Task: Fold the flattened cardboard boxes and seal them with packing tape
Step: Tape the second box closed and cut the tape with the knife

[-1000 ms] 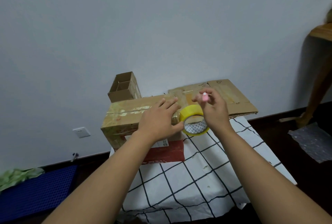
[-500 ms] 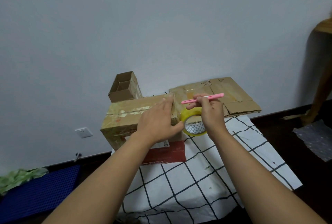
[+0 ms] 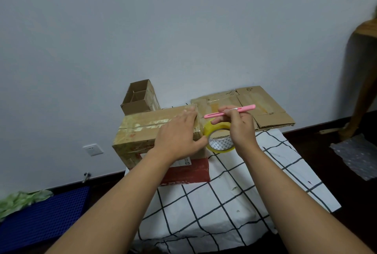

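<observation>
A folded cardboard box (image 3: 140,133) with old tape on its top stands on the checked table cloth (image 3: 234,192). My left hand (image 3: 179,133) lies flat on the box's right end, fingers straight, thumb near the tape roll. A yellow tape roll (image 3: 219,138) hangs at the box's right edge, partly behind my right hand (image 3: 240,127). That hand pinches a pink cutter (image 3: 230,112) held level just above the roll. Flattened cardboard boxes (image 3: 261,109) lie behind, against the wall.
A small open cardboard box (image 3: 140,98) with a divider stands behind the folded box. A blue mat (image 3: 44,215) and green cloth (image 3: 22,198) lie on the floor at left. Bubble wrap (image 3: 359,156) and a wooden leg (image 3: 361,88) are at right.
My right hand turned the pink cutter from end-on to level above the tape roll and shifted slightly right. My left hand stayed on the box.
</observation>
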`<state>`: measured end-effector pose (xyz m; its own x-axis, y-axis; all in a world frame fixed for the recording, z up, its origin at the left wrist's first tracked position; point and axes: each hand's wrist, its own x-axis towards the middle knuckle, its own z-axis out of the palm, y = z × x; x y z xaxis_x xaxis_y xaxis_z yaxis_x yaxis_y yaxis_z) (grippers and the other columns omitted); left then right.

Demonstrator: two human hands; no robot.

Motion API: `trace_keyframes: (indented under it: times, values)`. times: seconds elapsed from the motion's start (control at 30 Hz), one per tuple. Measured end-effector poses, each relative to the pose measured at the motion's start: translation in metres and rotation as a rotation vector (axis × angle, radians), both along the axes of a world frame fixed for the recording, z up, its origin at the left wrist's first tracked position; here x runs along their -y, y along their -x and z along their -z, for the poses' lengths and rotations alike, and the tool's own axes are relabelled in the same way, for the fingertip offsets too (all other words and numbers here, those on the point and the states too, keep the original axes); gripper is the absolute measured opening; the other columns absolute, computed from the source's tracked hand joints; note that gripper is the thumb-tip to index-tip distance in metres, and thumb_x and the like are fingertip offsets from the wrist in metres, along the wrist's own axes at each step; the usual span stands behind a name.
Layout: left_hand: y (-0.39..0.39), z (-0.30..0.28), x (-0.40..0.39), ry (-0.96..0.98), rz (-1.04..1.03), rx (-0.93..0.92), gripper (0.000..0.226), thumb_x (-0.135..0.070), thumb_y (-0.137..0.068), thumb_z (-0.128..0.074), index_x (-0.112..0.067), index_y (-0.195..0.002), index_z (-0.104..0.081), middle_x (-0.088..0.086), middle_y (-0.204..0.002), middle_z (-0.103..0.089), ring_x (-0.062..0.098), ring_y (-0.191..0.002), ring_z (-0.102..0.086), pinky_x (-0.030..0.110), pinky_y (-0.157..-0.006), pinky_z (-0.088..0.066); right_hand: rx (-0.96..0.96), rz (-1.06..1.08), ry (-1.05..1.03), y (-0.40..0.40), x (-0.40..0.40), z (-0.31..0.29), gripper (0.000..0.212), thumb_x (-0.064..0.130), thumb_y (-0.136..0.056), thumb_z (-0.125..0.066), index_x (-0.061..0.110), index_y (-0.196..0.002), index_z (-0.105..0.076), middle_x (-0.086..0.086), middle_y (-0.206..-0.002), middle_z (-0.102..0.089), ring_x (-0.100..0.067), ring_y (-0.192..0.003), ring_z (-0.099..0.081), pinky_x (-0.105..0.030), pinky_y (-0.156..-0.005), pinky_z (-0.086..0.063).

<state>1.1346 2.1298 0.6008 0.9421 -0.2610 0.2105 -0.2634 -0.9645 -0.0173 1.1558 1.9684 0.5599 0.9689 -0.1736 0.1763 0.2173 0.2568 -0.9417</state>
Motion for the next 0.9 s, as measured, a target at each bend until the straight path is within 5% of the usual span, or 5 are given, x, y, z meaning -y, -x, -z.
trace_keyframes:
  times: [0.6,0.77,0.9]
  values:
    - [0.0,-0.001,0.001,-0.004,0.003,0.005,0.077,-0.061,-0.086,-0.047,-0.023,-0.149,-0.027,-0.003,-0.158,-0.03,0.018,-0.142,-0.033,0.043,-0.103,-0.041,0.029,-0.03,0.024,0.0,0.003,0.001,0.028,0.006,-0.098,-0.042,0.007,-0.086,-0.067,-0.009,-0.06,-0.069,-0.019,-0.072,-0.069,-0.025,-0.074,-0.054]
    - [-0.001,0.0,0.001,-0.006,-0.004,0.005,0.077,-0.062,-0.085,-0.047,-0.023,-0.149,-0.027,-0.004,-0.158,-0.03,0.018,-0.142,-0.033,0.043,-0.101,-0.041,0.051,-0.055,-0.001,-0.005,0.005,0.006,0.027,0.019,-0.088,-0.046,0.008,-0.079,-0.069,-0.014,-0.058,-0.066,-0.033,-0.086,-0.068,-0.044,-0.095,-0.05]
    - [-0.001,0.0,0.0,-0.007,0.0,0.003,0.077,-0.061,-0.086,-0.047,-0.023,-0.15,-0.026,-0.004,-0.159,-0.027,0.017,-0.143,-0.031,0.042,-0.103,-0.04,0.04,-0.049,-0.071,-0.007,0.009,0.009,0.028,0.016,-0.088,-0.045,0.007,-0.077,-0.068,-0.015,-0.054,-0.062,-0.031,-0.074,-0.065,-0.05,-0.101,-0.047]
